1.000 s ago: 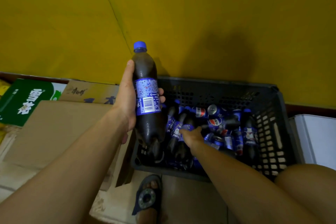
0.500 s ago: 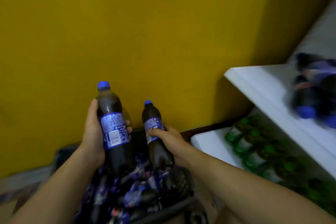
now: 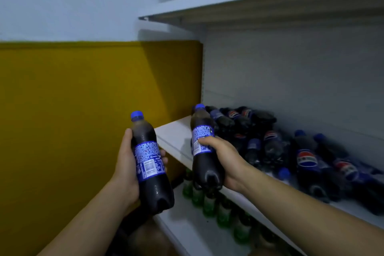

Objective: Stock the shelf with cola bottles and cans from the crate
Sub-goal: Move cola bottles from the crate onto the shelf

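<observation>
Left hand [image 3: 126, 164] gripping cola bottle [image 3: 150, 164] upright; right hand [image 3: 223, 158] gripping second bottle [image 3: 204, 151] at shelf [image 3: 176, 137] edge, beside lying cola bottles [image 3: 291, 151].

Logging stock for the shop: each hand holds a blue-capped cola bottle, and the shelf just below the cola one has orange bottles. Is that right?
Not quite: the bottles on the lower shelf are green, not orange, as the head view shows. The rest stands: the left hand grips one blue-capped cola bottle, the right hand another, by the shelf of cola.
</observation>
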